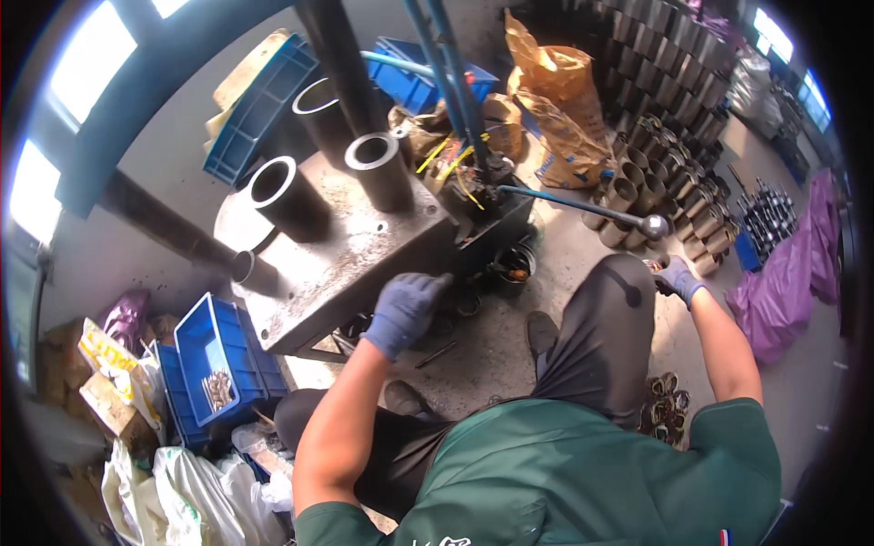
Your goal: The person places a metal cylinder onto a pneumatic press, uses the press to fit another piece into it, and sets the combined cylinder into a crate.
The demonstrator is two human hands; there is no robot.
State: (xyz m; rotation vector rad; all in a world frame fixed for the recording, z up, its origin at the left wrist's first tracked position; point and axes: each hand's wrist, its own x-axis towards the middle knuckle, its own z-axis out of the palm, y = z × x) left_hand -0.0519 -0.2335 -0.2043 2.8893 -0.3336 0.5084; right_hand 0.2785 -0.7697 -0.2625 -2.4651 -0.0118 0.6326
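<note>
My left hand (pixel 401 315), in a blue-grey glove, is at the front edge of a thick metal block table (pixel 355 250). Its fingers reach right, loosely bent, with nothing visible in them. Out to the right, beside my knee, my gloved right hand (pixel 678 278) is closed around something small and dark, partly hidden by the hand and knee. Stacked metal sleeves (pixel 642 191) stand just beyond it. On the table are three upright thick-walled tubes, one of them a steel tube (pixel 378 168) at the right. A ball-ended lever (pixel 583 206) reaches toward my right knee.
A blue crate (pixel 208 350) with small metal parts stands at left, above white plastic bags (pixel 205 496). Brown paper sacks (pixel 560 100) are behind the lever. A black bucket (pixel 512 271) sits under the table's right side. More metal rings (pixel 665 408) lie near my right hip; purple sheeting (pixel 792 282) is far right.
</note>
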